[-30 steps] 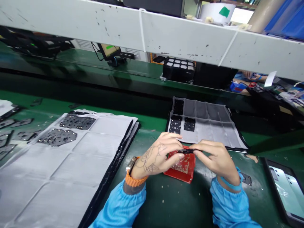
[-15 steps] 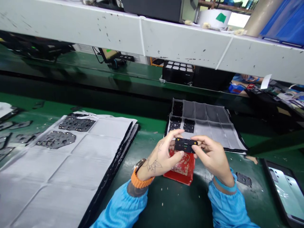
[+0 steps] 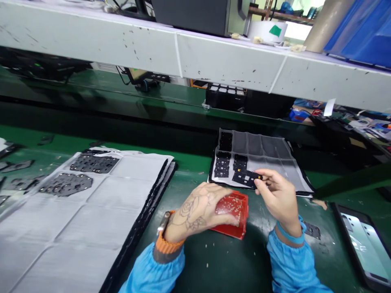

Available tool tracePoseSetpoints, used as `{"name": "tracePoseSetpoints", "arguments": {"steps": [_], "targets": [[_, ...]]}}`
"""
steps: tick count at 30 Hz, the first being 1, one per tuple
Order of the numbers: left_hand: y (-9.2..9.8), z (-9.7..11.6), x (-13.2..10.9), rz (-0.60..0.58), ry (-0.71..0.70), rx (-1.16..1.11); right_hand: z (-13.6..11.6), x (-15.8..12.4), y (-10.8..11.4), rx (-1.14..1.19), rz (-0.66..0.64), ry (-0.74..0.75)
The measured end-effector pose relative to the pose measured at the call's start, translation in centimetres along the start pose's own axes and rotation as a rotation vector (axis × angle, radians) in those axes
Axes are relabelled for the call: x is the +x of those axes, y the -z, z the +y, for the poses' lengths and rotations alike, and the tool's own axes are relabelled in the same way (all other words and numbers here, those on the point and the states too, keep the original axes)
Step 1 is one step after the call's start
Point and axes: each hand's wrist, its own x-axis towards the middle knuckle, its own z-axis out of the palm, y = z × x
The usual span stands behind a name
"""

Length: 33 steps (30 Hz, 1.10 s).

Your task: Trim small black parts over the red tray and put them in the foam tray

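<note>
My right hand (image 3: pixel 276 195) pinches a small black flat part (image 3: pixel 248 178) and holds it over the near edge of a grey compartment tray (image 3: pixel 269 150). Several black parts sit in that tray's left cells (image 3: pixel 227 162). My left hand (image 3: pixel 198 209) rests on the left side of a red shallow tray (image 3: pixel 236 215) filled with tiny pale bits, fingers curled down onto it. Whether it grips anything small is hidden.
A stack of large white-lined trays (image 3: pixel 91 203) lies to the left, with dark metal plates (image 3: pixel 65 184) on top. A dark tray holding a shiny plate (image 3: pixel 363 244) sits at the right edge. A white beam (image 3: pixel 195 57) crosses overhead. A conveyor (image 3: pixel 122 106) runs behind.
Both hands held the black part above the red tray. The left hand has let go and dropped onto the red tray, while the right hand carried the part toward the grey tray.
</note>
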Motion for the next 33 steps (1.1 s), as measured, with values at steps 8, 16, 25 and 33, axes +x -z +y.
{"name": "tracePoseSetpoints", "arguments": {"steps": [8,16,25,33], "targets": [[-1.6,1.2,1.8,0.318,0.326,-0.91,-1.1,-0.4,-2.2,0.236,-0.176,-0.121],[-2.1,1.0,2.2,0.406,0.428,-1.052,-0.8,0.0,-3.6,0.469,-0.164,-0.306],[-2.4,0.5,2.3,0.472,0.449,-0.997,-1.1,-0.2,-4.2,0.554,-0.171,-0.328],[-2.8,0.9,2.4,0.591,0.399,-0.881,-0.4,-0.6,-4.8,0.606,-0.147,-0.387]]}}
